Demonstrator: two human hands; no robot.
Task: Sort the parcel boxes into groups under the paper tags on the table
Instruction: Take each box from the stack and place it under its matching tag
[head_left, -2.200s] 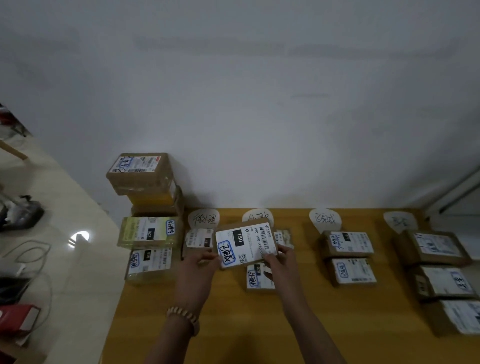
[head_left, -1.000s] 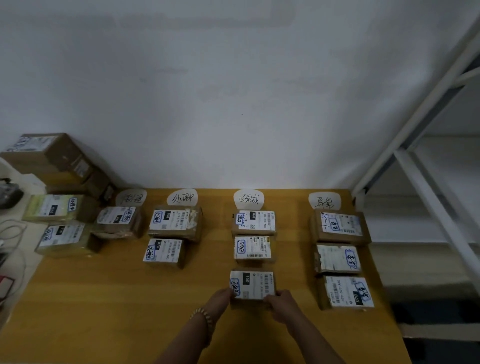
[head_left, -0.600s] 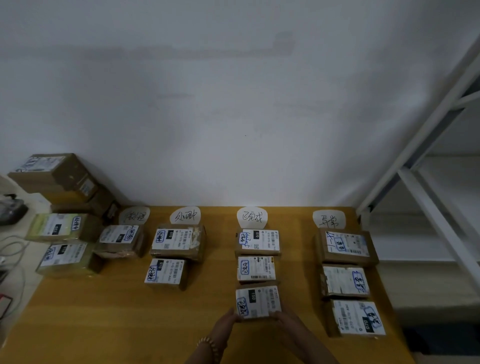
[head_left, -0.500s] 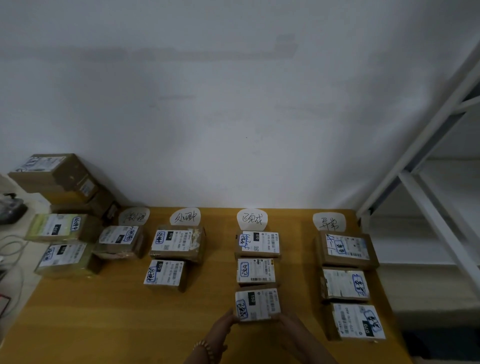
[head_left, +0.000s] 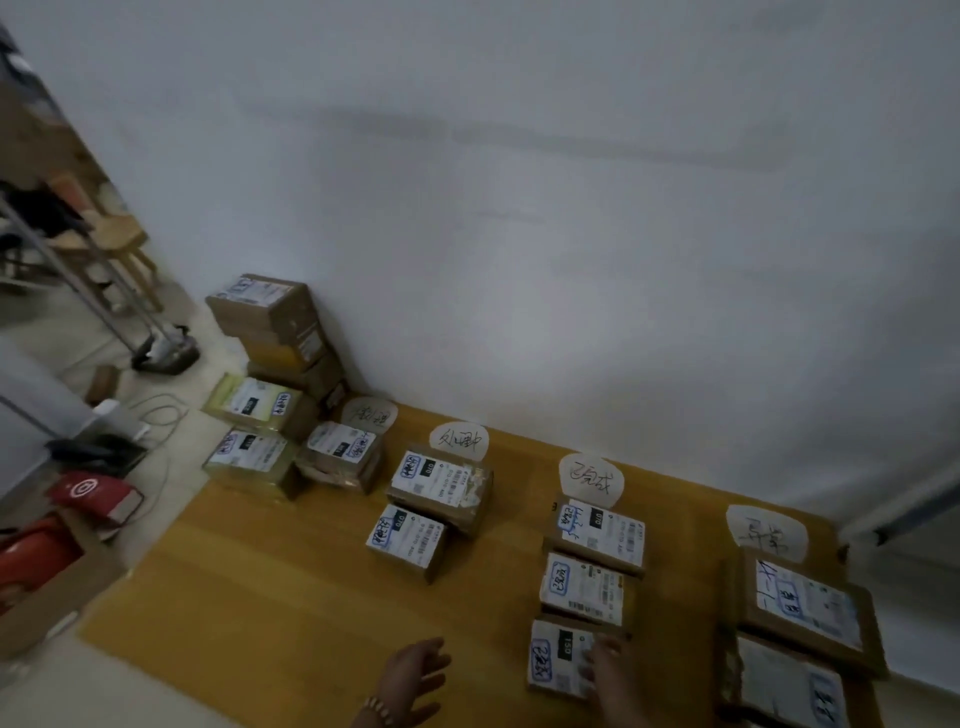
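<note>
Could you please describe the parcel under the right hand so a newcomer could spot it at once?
On the wooden table, find the third paper tag from the left; three boxes run from it toward the person. The parcel is the nearest one. Unlike the two behind it, the right hand rests on it, and its label shows a black 150.

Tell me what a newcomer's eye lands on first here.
Columns of labelled parcel boxes run under round paper tags along the wall edge of the wooden table. At the bottom, the right hand rests on the nearest box of the third column, the left hand open beside it. A stack of boxes rises against the wall, far left.
</note>
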